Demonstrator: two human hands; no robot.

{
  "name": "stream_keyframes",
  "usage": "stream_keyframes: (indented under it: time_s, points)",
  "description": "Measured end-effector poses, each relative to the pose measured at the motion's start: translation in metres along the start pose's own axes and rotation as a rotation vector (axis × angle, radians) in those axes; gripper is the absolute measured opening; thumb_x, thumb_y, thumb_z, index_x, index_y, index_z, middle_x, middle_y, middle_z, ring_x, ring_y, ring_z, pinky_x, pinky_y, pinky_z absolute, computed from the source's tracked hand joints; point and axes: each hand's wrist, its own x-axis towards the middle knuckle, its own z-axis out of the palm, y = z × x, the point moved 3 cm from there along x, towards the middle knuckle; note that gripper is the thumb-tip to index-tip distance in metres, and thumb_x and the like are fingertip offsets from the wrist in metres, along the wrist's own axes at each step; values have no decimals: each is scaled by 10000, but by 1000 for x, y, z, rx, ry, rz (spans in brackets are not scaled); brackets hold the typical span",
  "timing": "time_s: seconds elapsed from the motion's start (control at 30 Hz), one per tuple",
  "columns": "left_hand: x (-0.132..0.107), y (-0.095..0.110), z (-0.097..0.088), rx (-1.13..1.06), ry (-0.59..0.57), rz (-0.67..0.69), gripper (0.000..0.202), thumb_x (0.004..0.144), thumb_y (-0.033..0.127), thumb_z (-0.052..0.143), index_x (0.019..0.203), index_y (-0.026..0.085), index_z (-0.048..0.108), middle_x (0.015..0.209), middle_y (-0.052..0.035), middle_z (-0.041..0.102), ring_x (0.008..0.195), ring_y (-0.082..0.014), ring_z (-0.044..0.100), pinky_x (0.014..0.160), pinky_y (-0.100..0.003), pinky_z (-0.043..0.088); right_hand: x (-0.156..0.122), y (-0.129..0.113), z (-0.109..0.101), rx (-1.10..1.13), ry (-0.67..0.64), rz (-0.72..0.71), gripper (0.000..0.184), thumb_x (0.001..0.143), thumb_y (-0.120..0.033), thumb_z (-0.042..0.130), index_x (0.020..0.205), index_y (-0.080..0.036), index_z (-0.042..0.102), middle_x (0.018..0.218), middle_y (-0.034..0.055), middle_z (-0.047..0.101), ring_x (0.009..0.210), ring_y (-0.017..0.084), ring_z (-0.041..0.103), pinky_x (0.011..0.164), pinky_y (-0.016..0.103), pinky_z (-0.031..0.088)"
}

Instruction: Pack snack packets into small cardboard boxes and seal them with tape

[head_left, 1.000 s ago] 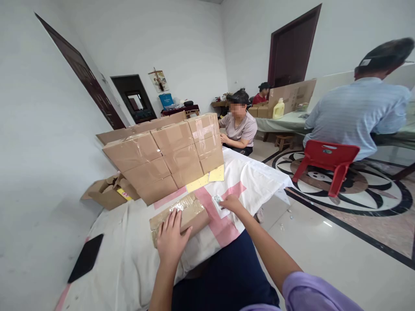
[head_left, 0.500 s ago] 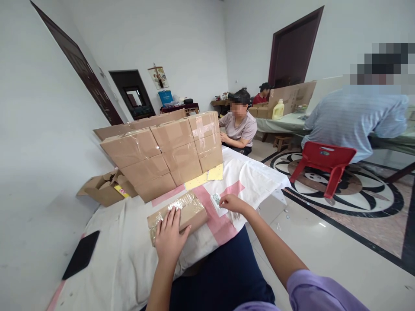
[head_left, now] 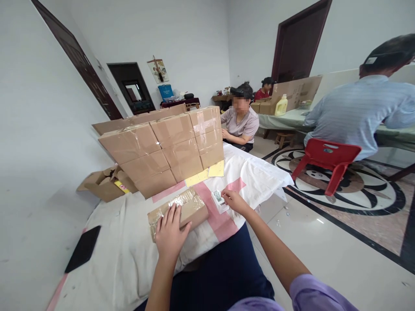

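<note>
A brown cardboard box, its top covered with clear shiny tape, lies on the cloth-covered table in front of me. My left hand rests on its near left part with fingers spread. To the right of the box lies a small white stack of paper labels with green print on top. My right hand is at the right edge of this stack, thumb and fingertips pinched together on a label's edge. How much of the label is between the fingertips is too small to tell.
Taped cardboard boxes form a wall at the table's back, with yellow printed sheets at its foot. An open carton and a black tablet-like slab lie left. One person sits beyond; another sits on a red chair.
My right hand has shifted slightly right, and more of the green print on the label stack shows. The left hand stays on the box. The view has tilted a little.
</note>
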Motion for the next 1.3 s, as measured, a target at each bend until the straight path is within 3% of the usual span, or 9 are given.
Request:
stream_keyframes:
  time_s: [0.07, 0.3, 0.97, 1.3]
  points:
    - [0, 0, 0, -2, -3, -1, 582, 923, 413, 536, 1448, 162, 522, 1519, -102, 523, 1376, -309, 492, 1131, -494, 336, -9, 1, 5, -21, 40, -3, 228, 987, -205, 421, 952, -202, 647, 734, 3, 677, 687, 163, 639, 629, 231, 399]
    - [2, 2, -3, -12, -24, -14, 582, 917, 413, 545, 1442, 161, 535, 1516, -110, 526, 1362, -323, 505, 1134, -504, 344, -37, 8, 32, -125, 199, -3, 280, 1026, -235, 388, 1125, -212, 648, 1119, 88, 704, 911, 227, 677, 764, 288, 451]
    - [1, 4, -6, -8, -32, -28, 565, 936, 409, 518, 1451, 176, 527, 1524, -95, 518, 1363, -308, 503, 1151, -496, 329, -49, 21, 51, -43, 234, 18, 271, 903, -61, 406, 1035, -204, 595, 948, 57, 603, 741, 171, 594, 724, 272, 474]
    - [1, 4, -6, -16, -25, -16, 571, 937, 428, 508, 1451, 180, 527, 1511, -101, 534, 1376, -316, 495, 1147, -500, 335, -52, 26, 54, 72, 236, 70, 193, 893, -74, 400, 933, -201, 539, 939, 64, 599, 802, 196, 598, 776, 301, 464]
